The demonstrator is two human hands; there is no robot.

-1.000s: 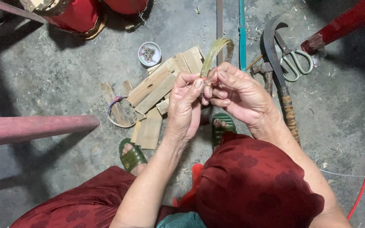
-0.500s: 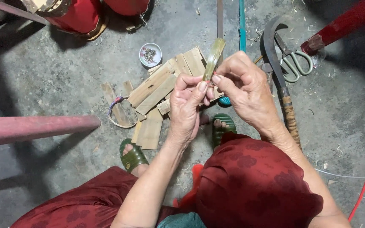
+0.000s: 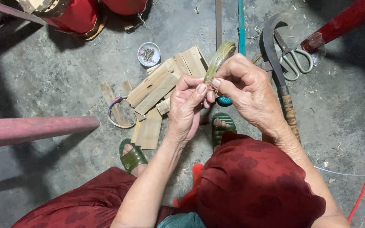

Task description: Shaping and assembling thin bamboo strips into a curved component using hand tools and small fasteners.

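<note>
Two hands meet over the floor in my one view, the head camera. My left hand (image 3: 186, 107) pinches the lower end of a curved green bamboo strip (image 3: 219, 59) between thumb and forefinger, the other fingers curled in. My right hand (image 3: 246, 90) closes thumb and forefinger on the same spot, where a bit of red thread (image 3: 210, 85) shows; whether it is wound round the strip I cannot tell. The strip rises from the fingertips, above the pile of wooden slats (image 3: 161, 88). A small ring (image 3: 119, 112) lies left of the slats, a dish (image 3: 149, 54) of small bits behind them, a sickle (image 3: 277, 63) and scissors (image 3: 294, 63) to my right. To do this well, I judge I should keep the left pinch firm and still, and let the right fingertips alone work close to it.
</note>
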